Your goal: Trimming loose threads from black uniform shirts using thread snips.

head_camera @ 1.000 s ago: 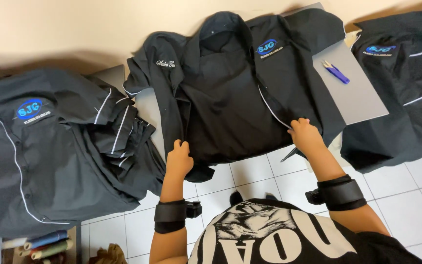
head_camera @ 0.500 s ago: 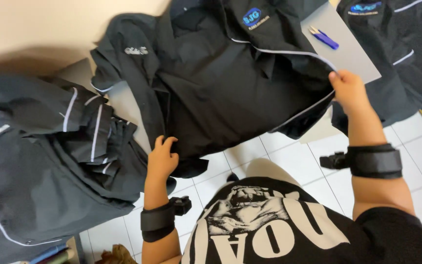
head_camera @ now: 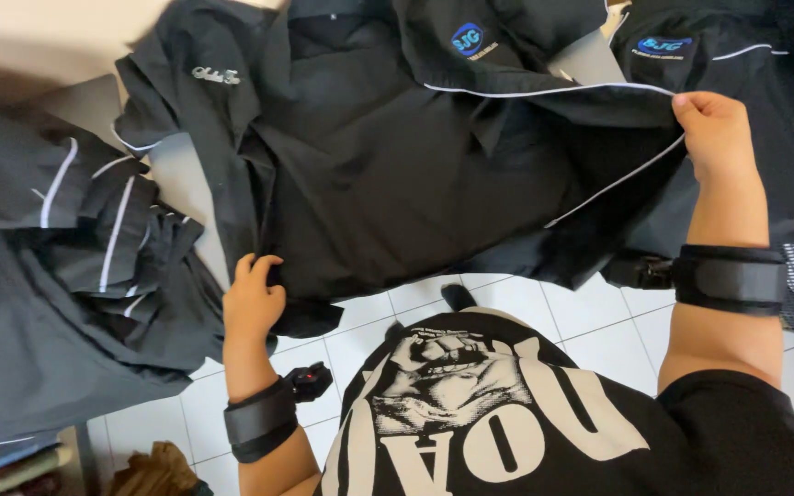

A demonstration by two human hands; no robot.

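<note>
— Jacket first: where is it now?

— Spread open on the grey table in front of you, black with white piping, its lower hem hanging over the near edge above the white tiled floor.

— And your hands, compared with half a second back?

— Your right hand has gone up and out; it now pinches the piped front edge with closed fingers and lifts that panel off the table. Before, it sat lower on the hem. Your left hand has barely moved: fingers curled, gripping the bottom hem at the table's edge.

— Anything beside it?

— Your left has a heap of similar black jackets; another dark jacket lies just past your right hand.
</note>
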